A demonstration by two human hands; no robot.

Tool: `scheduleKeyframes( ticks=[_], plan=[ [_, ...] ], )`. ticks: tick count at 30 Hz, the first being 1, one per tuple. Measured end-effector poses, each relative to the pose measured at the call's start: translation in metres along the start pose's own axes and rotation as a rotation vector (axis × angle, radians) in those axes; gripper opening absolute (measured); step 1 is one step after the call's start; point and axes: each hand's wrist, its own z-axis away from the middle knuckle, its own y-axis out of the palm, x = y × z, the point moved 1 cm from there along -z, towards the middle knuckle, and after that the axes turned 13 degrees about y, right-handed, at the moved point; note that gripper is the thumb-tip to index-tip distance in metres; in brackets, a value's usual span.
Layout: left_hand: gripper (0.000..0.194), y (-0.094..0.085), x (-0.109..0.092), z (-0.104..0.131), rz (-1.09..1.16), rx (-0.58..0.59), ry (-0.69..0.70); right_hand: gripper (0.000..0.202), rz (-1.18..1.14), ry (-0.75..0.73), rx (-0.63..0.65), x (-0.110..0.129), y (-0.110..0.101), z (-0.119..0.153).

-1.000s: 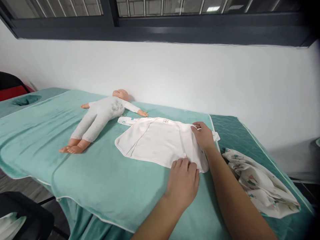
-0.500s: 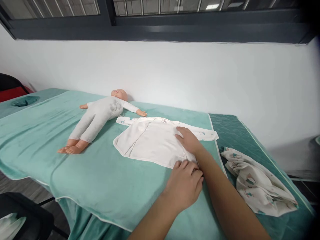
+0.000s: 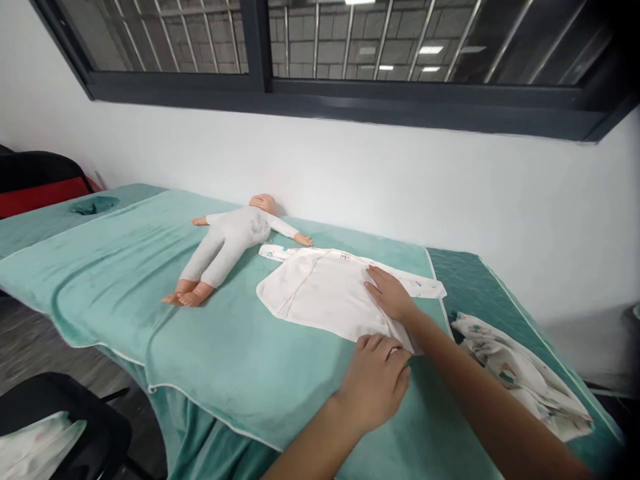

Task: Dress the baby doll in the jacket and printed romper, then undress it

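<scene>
A small white long-sleeved garment lies spread on a light green cloth, its sleeves stretched out to both sides. My right hand rests on its right part, fingers apart and flat. At the garment's lower right edge is my left hand, its fingers curled over the hem; whether they pinch the fabric is hidden. Left of the garment a baby doll in a pale bodysuit lies on its back, one arm reaching toward the garment's left sleeve.
A crumpled patterned cloth lies on the darker green cover at right. A black chair with white fabric stands at lower left. Behind are a white wall and a barred window. A black and red object is at far left.
The view has tilted up and shifted left, so everything sits lower and farther right. Both hands stay at about the same places on the garment.
</scene>
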Motion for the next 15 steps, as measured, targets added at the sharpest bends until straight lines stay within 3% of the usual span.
scheduleKeyframes(
  ticks=[3,6,11,13,15],
  plan=[
    [0.025,-0.043,0.025,0.028,0.031,-0.148,-0.048,0.053,-0.048,-0.002,-0.029,0.018,-0.009,-0.008],
    [0.026,-0.11,0.071,0.057,-0.017,-0.301,-0.162,0.051,-0.141,0.044,-0.013,0.059,-0.009,-0.034],
    [0.025,-0.238,0.173,0.109,-0.247,-0.479,-0.362,0.053,-0.349,0.159,0.098,0.152,0.019,-0.115],
    [0.029,-0.276,0.219,0.13,-0.288,-0.486,-0.438,0.056,-0.381,0.182,0.116,0.185,0.036,-0.156],
    [0.04,-0.301,0.264,0.147,-0.297,-0.484,-0.57,0.059,-0.411,0.216,0.13,0.214,0.055,-0.198]
  ],
)
